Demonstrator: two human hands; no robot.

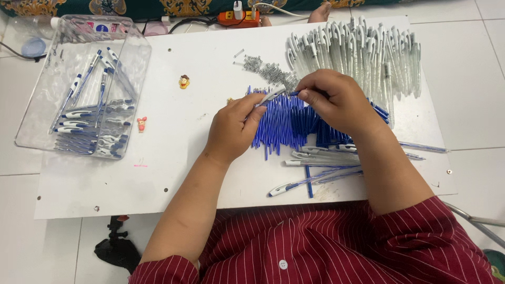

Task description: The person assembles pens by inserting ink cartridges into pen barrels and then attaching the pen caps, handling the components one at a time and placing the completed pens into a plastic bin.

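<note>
- Both hands meet over the middle of a white board (173, 173) lying on a pale tiled floor, seen from above by the person wearing the camera.
- Left hand (234, 126) is curled closed, thumb and fingers pinching one end of a slim pen barrel (273, 94), white and clear, that points up to the right.
- Right hand (334, 100) is also closed, fingertips pinched at the other end of the same barrel; what else it grips, if anything, cannot be told.
- Directly beneath the hands lies a spread of blue ink refills (286, 126), side by side on the board.
- Beyond the right hand, a large heap of clear pen barrels with white clips (363, 52) fills the board's far right corner.
- Just left of that heap sits a small pile of tiny metal springs (268, 68).
- Near the person's body, a few finished blue-and-clear pens (315, 168) lie flat.
- At far left, a clear plastic box (134, 63) holds more finished pens.
- Two small cartoon charms (183, 81) rest on the board between box and hands.
- Dark red striped sleeves (421, 242) cover the upper arms.
</note>
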